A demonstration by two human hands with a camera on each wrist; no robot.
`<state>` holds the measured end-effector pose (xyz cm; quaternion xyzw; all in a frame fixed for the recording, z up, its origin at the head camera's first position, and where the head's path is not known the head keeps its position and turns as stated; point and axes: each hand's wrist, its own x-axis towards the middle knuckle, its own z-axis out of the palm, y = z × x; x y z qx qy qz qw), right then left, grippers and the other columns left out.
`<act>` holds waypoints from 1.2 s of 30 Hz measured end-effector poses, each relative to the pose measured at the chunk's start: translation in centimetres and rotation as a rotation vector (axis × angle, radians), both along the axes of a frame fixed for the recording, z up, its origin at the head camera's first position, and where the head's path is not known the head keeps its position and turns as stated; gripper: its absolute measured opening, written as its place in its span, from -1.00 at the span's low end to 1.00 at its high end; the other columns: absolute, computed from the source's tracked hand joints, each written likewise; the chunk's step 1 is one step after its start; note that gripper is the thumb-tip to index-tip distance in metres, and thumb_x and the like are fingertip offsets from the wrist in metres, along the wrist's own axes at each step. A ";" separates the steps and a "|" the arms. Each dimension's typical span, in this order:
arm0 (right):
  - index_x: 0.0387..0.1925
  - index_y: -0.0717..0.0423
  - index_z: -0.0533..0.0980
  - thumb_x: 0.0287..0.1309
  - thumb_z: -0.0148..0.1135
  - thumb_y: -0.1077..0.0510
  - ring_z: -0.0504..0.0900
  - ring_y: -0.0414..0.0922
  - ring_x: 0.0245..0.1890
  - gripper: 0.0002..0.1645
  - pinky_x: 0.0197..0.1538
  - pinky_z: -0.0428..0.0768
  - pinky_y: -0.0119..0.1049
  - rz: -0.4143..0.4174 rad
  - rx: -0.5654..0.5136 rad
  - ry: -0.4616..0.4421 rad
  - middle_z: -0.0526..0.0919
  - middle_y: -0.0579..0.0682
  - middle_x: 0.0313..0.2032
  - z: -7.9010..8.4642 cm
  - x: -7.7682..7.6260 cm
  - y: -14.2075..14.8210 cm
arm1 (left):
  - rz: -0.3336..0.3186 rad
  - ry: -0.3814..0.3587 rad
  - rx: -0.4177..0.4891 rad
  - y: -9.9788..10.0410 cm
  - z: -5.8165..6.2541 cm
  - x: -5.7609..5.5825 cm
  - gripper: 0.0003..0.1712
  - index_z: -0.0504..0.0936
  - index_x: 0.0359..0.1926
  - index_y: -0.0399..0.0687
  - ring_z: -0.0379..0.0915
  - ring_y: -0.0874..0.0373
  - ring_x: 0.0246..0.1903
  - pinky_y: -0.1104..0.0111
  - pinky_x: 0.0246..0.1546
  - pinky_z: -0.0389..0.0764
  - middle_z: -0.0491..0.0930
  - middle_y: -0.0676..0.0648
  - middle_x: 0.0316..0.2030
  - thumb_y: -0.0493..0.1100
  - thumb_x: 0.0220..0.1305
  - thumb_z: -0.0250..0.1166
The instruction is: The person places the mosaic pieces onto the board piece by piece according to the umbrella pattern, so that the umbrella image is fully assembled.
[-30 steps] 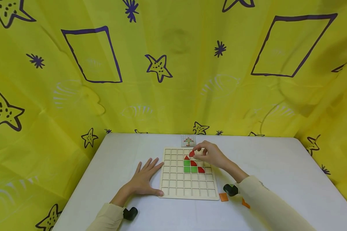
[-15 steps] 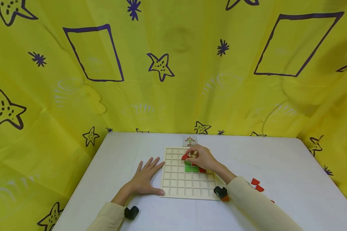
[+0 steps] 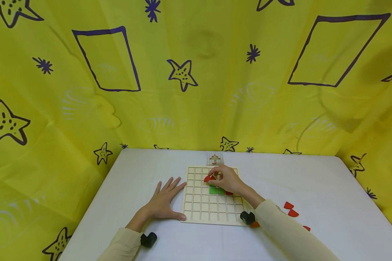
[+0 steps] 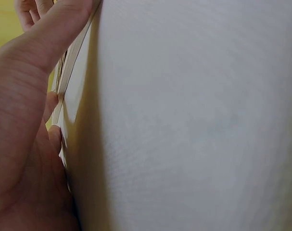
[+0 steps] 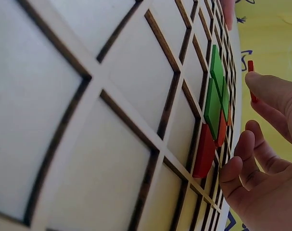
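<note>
Thumb and fingertips of my right hand [image 3: 229, 180] pinch a red quarter-round tile [image 3: 207, 179] over the upper middle of a wooden grid board [image 3: 200, 211]. In the right wrist view the pinched tile [image 5: 250, 65] shows edge-on, raised off the board. Green square tiles [image 3: 217, 190] and a red tile [image 3: 229, 193] lie in the board's cells; the right hand partly hides the tiles there. My left hand [image 3: 161, 203] lies with spread fingers at the board's left edge, its thumb at the front left corner. From the left wrist, the hand [image 4: 20, 125] touches the board's side.
A small pattern card [image 3: 215, 158] lies behind the board. Loose red tiles [image 3: 293, 213] are scattered on the white table [image 3: 313, 181] to the right. An orange tile [image 3: 254, 224] sits by the board's front right corner, partly under the wrist camera [image 3: 247, 218].
My right hand has moved left and slightly down over the board with the red tile, its forearm uncovering loose red tiles at the right. The left hand stays in place.
</note>
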<state>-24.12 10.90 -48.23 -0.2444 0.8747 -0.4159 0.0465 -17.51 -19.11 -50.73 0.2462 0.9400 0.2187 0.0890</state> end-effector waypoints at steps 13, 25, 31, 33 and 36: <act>-0.11 0.08 0.71 0.15 0.53 0.17 0.46 -0.17 -0.43 -0.74 -0.37 0.49 -0.37 -0.003 0.000 -0.008 0.67 0.03 -0.05 0.0 0.0 -0.1 | -0.004 -0.004 0.005 0.1 0.5 0.3 0.35 0.17 0.61 0.06 -0.31 -0.27 0.60 -0.37 0.44 -0.37 -0.05 -0.17 0.62 0.44 -0.12 0.55; -0.09 0.10 0.72 0.16 0.53 0.16 0.45 -0.15 -0.36 -0.73 -0.35 0.48 -0.37 -0.007 0.023 -0.006 0.68 0.01 -0.14 0.1 0.1 -0.5 | -0.002 -0.004 0.002 0.1 0.5 0.3 0.36 0.17 0.61 0.05 -0.31 -0.27 0.59 -0.38 0.43 -0.38 -0.05 -0.18 0.62 0.44 -0.12 0.55; -0.10 0.11 0.72 0.18 0.52 0.15 0.48 -0.15 -0.33 -0.74 -0.29 0.51 -0.35 0.012 0.043 0.026 0.69 -0.01 -0.19 0.0 0.0 -0.6 | 0.002 -0.007 -0.007 0.1 0.3 0.2 0.35 0.16 0.61 0.09 -0.32 -0.25 0.60 -0.36 0.44 -0.39 -0.06 -0.15 0.63 0.47 -0.12 0.54; -0.11 0.11 0.72 0.17 0.52 0.15 0.49 -0.13 -0.32 -0.75 -0.27 0.50 -0.34 0.013 0.047 0.029 0.68 -0.02 -0.23 0.0 -0.1 -0.7 | 0.005 -0.007 -0.010 0.1 0.3 0.1 0.35 0.17 0.61 0.10 -0.32 -0.25 0.60 -0.36 0.44 -0.39 -0.05 -0.14 0.63 0.47 -0.12 0.54; -0.14 0.10 0.71 0.17 0.52 0.17 0.50 -0.09 -0.31 -0.78 -0.25 0.48 -0.32 0.016 0.047 0.026 0.66 -0.02 -0.28 0.1 -0.1 -0.8 | 0.008 -0.010 -0.013 0.1 0.3 0.1 0.36 0.16 0.61 0.11 -0.32 -0.24 0.60 -0.36 0.44 -0.39 -0.06 -0.14 0.63 0.47 -0.13 0.54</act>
